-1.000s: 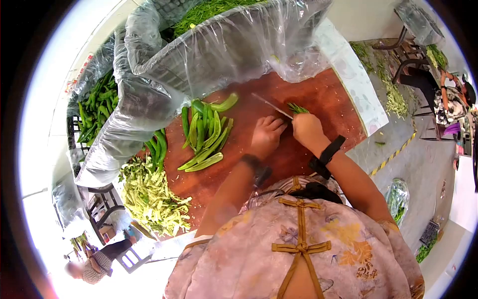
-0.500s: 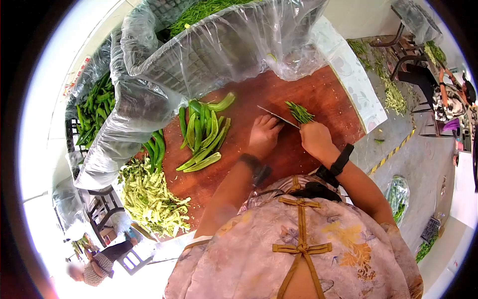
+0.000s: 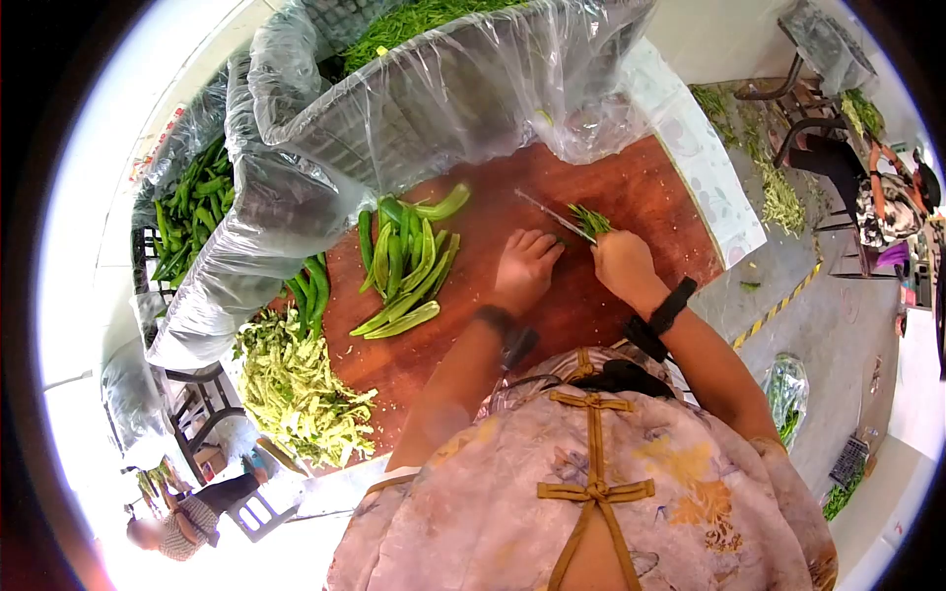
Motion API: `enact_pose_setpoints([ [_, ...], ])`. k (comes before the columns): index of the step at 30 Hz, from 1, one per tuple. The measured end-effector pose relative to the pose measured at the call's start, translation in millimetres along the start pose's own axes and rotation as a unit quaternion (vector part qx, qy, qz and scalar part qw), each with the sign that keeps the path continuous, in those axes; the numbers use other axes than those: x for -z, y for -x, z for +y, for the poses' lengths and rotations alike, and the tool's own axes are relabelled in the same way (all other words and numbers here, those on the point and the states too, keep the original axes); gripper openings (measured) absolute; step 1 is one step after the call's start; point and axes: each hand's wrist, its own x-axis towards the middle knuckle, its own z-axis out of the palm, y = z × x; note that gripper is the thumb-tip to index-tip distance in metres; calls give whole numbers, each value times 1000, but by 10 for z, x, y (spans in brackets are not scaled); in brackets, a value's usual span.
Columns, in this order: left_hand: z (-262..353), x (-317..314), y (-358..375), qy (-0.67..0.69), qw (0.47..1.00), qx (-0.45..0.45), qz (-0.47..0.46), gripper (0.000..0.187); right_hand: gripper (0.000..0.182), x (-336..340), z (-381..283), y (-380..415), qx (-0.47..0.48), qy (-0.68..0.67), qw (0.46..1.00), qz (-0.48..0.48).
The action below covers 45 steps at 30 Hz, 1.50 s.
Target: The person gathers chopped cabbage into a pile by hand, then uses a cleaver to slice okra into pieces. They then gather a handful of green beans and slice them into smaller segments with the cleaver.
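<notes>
My right hand (image 3: 625,266) is closed round the handle of a knife (image 3: 556,214), whose thin blade points up and left over the reddish-brown board (image 3: 503,340). Beyond that hand, beside the blade, lies a small heap of green pepper shreds (image 3: 590,221). My left hand (image 3: 526,266) rests on the board left of the knife, fingers slightly bent and apart, with no held thing visible. Further left, halved green peppers (image 3: 406,258) lie piled on the board. Whole green peppers (image 3: 310,294) sit at its left edge.
Pale pepper cores and scraps (image 3: 301,389) are heaped at the board's left corner. Plastic-lined crates (image 3: 434,108) stand along the far side, one with green shreds (image 3: 419,28), another with whole peppers (image 3: 195,212). Other people (image 3: 185,529) are at left and far right.
The knife has lifted and swung away from my left fingers, its blade now further up. My left fingers have loosened and spread a little. The right hand stays in nearly the same place.
</notes>
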Motion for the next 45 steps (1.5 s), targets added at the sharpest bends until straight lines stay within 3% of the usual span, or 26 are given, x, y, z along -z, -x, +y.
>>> enact_pose_setpoints([
  [6, 25, 21, 6, -3, 1000, 8, -15, 27, 15, 98, -72, 184, -31, -17, 998, -51],
  [12, 12, 23, -18, 11, 1000, -10, 12, 26, 15, 39, -131, 26, 22, 5, 997, -71],
  [17, -20, 1, -19, 17, 1000, -10, 7, 25, 11, -81, -203, -159, -14, -41, 999, -4],
  [22, 20, 92, 11, 36, 998, -25, 55, 27, 16, -49, -53, -84, -32, -35, 999, -13],
  [24, 68, 177, 72, -23, 996, 35, 77, 27, 16, -31, -16, -30, -41, -34, 999, -2],
  [27, 64, 203, 105, -47, 996, 51, 51, 26, 7, -24, 29, 37, -55, -28, 998, 1],
  [33, 125, -10, -51, -36, 999, -2, 15, 23, 12, -90, 118, 103, -40, -8, 999, 0],
  [45, 144, -139, -141, -43, 999, -10, 12, 19, 17, 59, 287, 362, -60, 3, 998, 2],
])
